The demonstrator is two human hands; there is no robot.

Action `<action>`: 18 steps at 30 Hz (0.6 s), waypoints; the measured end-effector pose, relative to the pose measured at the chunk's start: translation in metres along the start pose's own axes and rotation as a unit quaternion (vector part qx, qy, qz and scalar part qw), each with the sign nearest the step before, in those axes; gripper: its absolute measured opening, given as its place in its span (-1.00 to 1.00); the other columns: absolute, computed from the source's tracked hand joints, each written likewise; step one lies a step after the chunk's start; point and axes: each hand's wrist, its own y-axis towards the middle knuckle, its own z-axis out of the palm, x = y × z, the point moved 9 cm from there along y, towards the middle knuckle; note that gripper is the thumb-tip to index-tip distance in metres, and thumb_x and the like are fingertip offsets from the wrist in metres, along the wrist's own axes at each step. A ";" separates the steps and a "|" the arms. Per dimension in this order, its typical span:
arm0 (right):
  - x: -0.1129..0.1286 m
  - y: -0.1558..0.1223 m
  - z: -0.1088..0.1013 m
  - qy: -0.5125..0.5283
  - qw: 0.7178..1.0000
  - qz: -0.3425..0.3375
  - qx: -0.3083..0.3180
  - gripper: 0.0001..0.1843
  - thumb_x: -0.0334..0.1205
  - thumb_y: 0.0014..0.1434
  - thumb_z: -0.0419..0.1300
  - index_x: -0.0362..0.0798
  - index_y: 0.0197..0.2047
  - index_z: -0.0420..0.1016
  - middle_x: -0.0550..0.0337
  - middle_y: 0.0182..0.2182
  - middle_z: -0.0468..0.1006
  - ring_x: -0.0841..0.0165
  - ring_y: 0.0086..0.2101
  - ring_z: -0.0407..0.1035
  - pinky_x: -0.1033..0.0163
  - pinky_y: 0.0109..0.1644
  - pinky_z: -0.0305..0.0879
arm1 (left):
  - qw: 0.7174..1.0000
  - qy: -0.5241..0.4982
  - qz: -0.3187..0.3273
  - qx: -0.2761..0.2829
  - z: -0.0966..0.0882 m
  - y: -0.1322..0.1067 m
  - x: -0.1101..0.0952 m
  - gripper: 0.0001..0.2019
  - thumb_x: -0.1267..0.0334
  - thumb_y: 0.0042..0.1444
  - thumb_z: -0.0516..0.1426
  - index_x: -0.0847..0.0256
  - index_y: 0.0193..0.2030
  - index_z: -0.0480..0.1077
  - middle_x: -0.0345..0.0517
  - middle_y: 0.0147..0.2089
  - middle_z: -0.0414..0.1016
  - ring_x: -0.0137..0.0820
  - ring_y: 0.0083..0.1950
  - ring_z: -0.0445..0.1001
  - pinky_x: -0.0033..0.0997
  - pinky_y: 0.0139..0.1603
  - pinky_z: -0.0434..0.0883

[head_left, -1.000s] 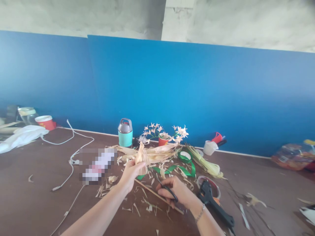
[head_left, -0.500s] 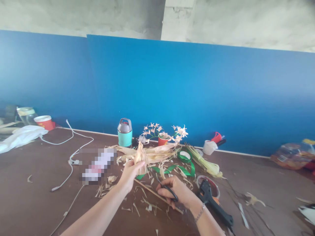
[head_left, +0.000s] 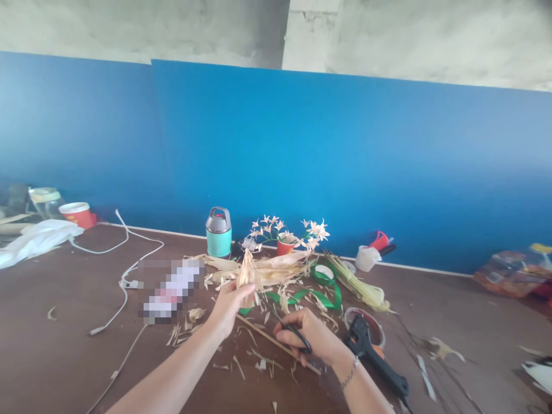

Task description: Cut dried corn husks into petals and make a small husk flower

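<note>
Pinched upright in my left hand (head_left: 227, 306) is a piece of dried corn husk (head_left: 247, 273), pale and pleated, tapering to its top. My right hand (head_left: 308, 336) is closed on black-handled scissors (head_left: 298, 335), whose blades point up and left toward the husk, a little apart from it. Below the hands a thin stick (head_left: 263, 333) lies slanted on the table. Behind the husk piece is a pile of larger dry husks (head_left: 280, 269). Green ribbon (head_left: 334, 296) with its roll curls to the right of it.
A black glue gun (head_left: 375, 356) rests by my right wrist, against a round tub (head_left: 374, 322). Husk scraps litter the brown table (head_left: 190, 379). Farther back stand a turquoise flask (head_left: 219, 236) and a red cup (head_left: 284, 246) of husk flowers. White cables (head_left: 127, 287) run on the left.
Almost nothing differs. Both hands keep their places and grips, and the husk piece has shifted only very slightly.
</note>
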 end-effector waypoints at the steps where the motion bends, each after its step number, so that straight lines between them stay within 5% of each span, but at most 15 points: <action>1: 0.001 0.000 0.000 -0.003 1.000 -0.002 -0.001 -0.74 -0.13 -0.07 0.21 -0.19 -0.39 0.48 0.38 -0.76 0.32 0.57 -0.75 0.17 0.47 -0.73 0.13 | 1.000 0.000 -0.001 0.000 0.000 0.000 0.000 -0.80 0.27 -0.28 0.31 0.32 -0.44 0.51 -0.15 -0.58 0.49 -0.44 -0.55 0.42 -0.50 -0.51 0.31; 18: 0.002 -0.001 -0.006 -0.064 0.998 0.003 -0.012 -0.80 -0.15 -0.08 0.20 -0.13 -0.45 0.49 0.35 -0.75 0.32 0.53 -0.74 0.19 0.47 -0.72 0.11 | 0.999 0.049 0.011 0.001 -0.003 0.004 0.005 -0.80 0.24 -0.23 0.29 0.31 -0.44 0.50 -0.13 -0.57 0.50 -0.38 -0.51 0.45 -0.46 -0.46 0.35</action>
